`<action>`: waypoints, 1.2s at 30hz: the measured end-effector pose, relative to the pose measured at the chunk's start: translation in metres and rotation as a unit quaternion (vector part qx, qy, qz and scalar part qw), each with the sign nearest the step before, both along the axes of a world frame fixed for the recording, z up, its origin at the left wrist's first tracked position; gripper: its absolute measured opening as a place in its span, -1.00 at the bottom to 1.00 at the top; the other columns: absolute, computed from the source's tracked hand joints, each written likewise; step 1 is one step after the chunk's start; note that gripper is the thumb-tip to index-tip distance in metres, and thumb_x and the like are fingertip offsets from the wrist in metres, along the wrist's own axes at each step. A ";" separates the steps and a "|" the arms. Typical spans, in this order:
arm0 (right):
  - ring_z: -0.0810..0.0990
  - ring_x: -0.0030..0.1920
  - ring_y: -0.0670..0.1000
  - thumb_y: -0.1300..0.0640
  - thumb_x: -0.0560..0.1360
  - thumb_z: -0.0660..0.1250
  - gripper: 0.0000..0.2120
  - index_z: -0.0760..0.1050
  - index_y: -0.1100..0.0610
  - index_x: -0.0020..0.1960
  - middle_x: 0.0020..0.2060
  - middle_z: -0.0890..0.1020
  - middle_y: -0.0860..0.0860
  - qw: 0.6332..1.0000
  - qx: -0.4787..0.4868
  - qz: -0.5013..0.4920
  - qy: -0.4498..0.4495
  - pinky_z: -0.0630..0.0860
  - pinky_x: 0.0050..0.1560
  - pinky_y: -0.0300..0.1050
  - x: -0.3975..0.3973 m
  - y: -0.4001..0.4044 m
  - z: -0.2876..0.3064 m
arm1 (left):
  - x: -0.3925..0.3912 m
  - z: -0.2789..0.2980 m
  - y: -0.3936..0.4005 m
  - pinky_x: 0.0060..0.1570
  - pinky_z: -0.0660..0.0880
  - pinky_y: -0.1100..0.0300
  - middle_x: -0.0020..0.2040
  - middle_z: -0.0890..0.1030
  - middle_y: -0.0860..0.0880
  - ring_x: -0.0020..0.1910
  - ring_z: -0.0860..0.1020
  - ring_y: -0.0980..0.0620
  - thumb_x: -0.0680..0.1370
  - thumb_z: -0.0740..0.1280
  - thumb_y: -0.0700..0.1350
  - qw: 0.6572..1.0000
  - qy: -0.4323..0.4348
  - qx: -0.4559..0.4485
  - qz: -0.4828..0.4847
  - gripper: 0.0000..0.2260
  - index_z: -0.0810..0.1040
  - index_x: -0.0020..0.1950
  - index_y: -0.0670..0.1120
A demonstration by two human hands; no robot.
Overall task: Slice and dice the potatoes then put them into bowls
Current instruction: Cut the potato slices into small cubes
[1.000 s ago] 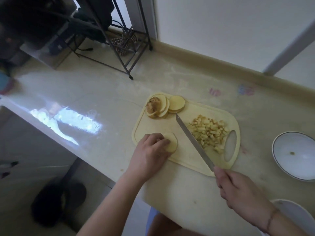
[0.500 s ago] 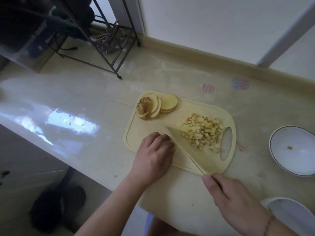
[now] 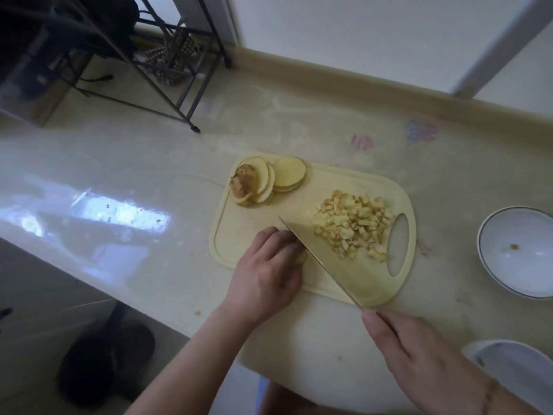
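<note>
Gripping the knife [image 3: 321, 262], the right hand [image 3: 419, 357] has lowered it beside the slice-pressing left hand [image 3: 266, 274].

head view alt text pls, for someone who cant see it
A person's left hand pins a potato slice on a cutting board while the right hand holds a knife against it. Diced potato and more slices lie on the board; a white bowl sits to the right.

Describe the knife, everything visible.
The knife has a long, narrow, pointed metal blade, lying diagonally over the pale cutting board, tip toward the far left. The right hand grips its hidden handle. The blade runs right beside the left hand, which holds down potato slices.
</note>
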State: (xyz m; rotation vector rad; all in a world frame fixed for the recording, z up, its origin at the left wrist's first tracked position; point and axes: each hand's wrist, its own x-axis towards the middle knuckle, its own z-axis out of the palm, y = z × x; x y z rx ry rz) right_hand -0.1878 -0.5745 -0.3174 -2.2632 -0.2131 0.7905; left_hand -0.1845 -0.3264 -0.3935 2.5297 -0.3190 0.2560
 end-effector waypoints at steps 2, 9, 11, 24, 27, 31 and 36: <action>0.48 -0.38 -0.07 -0.51 0.38 -0.15 -0.28 0.36 0.13 -0.32 -0.41 0.53 -0.01 1.000 -0.004 0.005 0.001 0.39 -0.27 -0.18 0.004 0.005 -0.004 | 0.000 0.001 -0.001 0.23 0.49 0.05 0.19 0.62 -0.15 0.16 0.55 -0.23 0.43 0.44 -0.30 1.000 0.002 -0.006 -0.001 -0.75 0.66 0.10 -0.22; 0.45 -0.43 -0.04 -0.45 0.41 -0.13 -0.33 0.33 0.12 -0.38 -0.52 0.44 0.00 1.000 0.010 -0.011 -0.008 0.37 -0.33 -0.16 0.024 0.016 -0.005 | -0.003 -0.003 -0.001 0.21 0.49 0.06 0.12 0.60 -0.17 0.14 0.53 -0.21 0.48 0.46 -0.26 1.000 -0.006 0.006 0.011 -0.78 0.65 0.11 -0.24; 0.47 -0.42 -0.01 -0.45 0.40 -0.13 -0.32 0.34 0.14 -0.37 -0.50 0.46 0.04 1.000 0.010 -0.013 -0.002 0.40 -0.32 -0.14 0.022 0.012 -0.002 | -0.004 -0.005 0.001 0.20 0.49 0.07 0.10 0.59 -0.18 0.13 0.53 -0.22 0.49 0.47 -0.24 1.000 -0.009 0.004 0.014 -0.81 0.65 0.09 -0.25; 0.45 -0.41 -0.02 -0.46 0.40 -0.13 -0.33 0.32 0.13 -0.34 -0.40 0.52 0.06 1.000 0.004 0.016 0.006 0.38 -0.31 -0.13 0.008 0.009 0.001 | -0.003 -0.006 0.003 0.19 0.52 0.02 0.14 0.62 -0.15 0.16 0.56 -0.20 0.51 0.45 -0.17 1.000 -0.001 -0.010 0.020 -0.79 0.66 0.09 -0.25; 0.48 -0.38 -0.06 -0.45 0.41 -0.15 -0.33 0.35 0.12 -0.33 -0.42 0.54 -0.02 1.000 -0.005 0.022 -0.001 0.37 -0.28 -0.15 0.004 0.003 -0.001 | -0.003 -0.007 0.004 0.19 0.52 0.01 0.13 0.62 -0.15 0.16 0.56 -0.20 0.51 0.46 -0.17 1.000 -0.002 -0.014 0.021 -0.79 0.66 0.09 -0.25; 0.51 -0.35 -0.07 -0.41 0.48 -0.16 -0.36 0.35 0.09 -0.32 -0.37 0.56 -0.05 0.999 -0.014 0.027 -0.009 0.39 -0.28 -0.18 0.002 0.010 -0.004 | -0.002 -0.005 0.003 0.19 0.52 0.03 0.13 0.62 -0.14 0.16 0.57 -0.20 0.48 0.48 -0.20 1.000 -0.007 -0.021 0.021 -0.77 0.67 0.10 -0.25; 0.45 -0.42 -0.05 -0.42 0.46 -0.14 -0.38 0.29 0.07 -0.38 -0.44 0.51 -0.09 0.999 0.002 0.026 -0.028 0.32 -0.36 -0.22 0.013 0.021 -0.008 | -0.003 -0.005 0.003 0.20 0.52 0.04 0.13 0.63 -0.15 0.15 0.56 -0.19 0.48 0.48 -0.20 1.000 -0.009 -0.013 0.021 -0.77 0.66 0.11 -0.25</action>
